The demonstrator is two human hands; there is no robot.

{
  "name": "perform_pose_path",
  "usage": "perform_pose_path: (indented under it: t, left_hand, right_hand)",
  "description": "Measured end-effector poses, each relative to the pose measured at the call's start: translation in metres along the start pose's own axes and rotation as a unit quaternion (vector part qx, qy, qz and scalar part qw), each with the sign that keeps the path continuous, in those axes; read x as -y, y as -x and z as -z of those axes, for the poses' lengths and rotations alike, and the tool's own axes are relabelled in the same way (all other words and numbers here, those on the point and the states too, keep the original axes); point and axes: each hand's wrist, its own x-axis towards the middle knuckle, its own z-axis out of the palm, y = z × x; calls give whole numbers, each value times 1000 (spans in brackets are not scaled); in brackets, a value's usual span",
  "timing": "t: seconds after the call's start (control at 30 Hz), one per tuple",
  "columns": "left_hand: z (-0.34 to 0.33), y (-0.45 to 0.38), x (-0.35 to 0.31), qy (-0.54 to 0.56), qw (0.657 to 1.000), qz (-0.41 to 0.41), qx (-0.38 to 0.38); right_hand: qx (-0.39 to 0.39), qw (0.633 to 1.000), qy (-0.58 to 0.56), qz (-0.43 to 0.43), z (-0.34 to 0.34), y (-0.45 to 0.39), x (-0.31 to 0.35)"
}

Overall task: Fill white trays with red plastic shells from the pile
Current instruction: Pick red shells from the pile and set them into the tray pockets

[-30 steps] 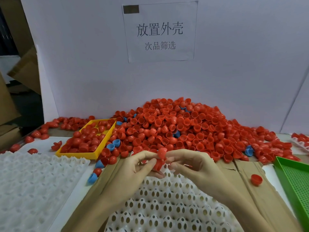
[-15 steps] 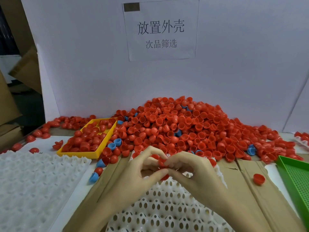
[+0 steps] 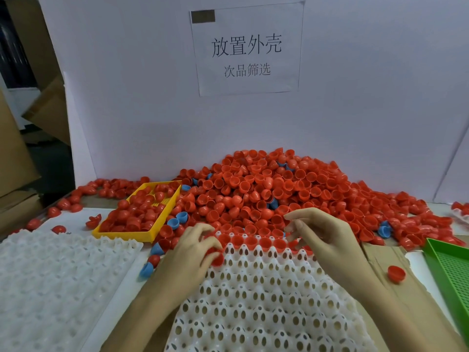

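Nearest, the white tray sits at six o'clock, only its far row filled. The left hand pinches a red shell at that row; the right hand hovers loosely spread, holding nothing. The shells look light, thin and slick: best pinched at the rim. Beyond, the pile at twelve o'clock; on the wall, a sign reads 放置外壳, 次品筛选.

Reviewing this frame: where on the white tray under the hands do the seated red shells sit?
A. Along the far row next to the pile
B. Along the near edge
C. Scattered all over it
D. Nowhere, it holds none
A. The red shells line the far row of the white tray beside the pile; the nearer pockets show only holes.
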Motion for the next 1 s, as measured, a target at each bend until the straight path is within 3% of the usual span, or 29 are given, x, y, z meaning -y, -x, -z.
perform_pose_path:
  t: [0.13, 0.3, 0.53, 0.7, 1.0]
  left_hand:
    - [-7, -2, 6, -61, 996, 19, 61]
    - [-4, 1, 9, -47, 992, 37, 114]
    - [-1, -1, 5, 40, 998, 39, 31]
    - [-5, -1, 4, 38, 997, 65, 22]
    - [4, 0, -4, 55, 998, 22, -29]
  right_hand:
    - [-9, 1000, -1, -10, 1, -1, -3]
    - [-14, 1000, -2, -16, 4, -4, -7]
    - [-21, 999, 15, -34, 13, -5, -14]
    - [-36, 998, 23, -36, 18, -8, -21]
    - [-8, 972, 233, -34, 16, -18, -49]
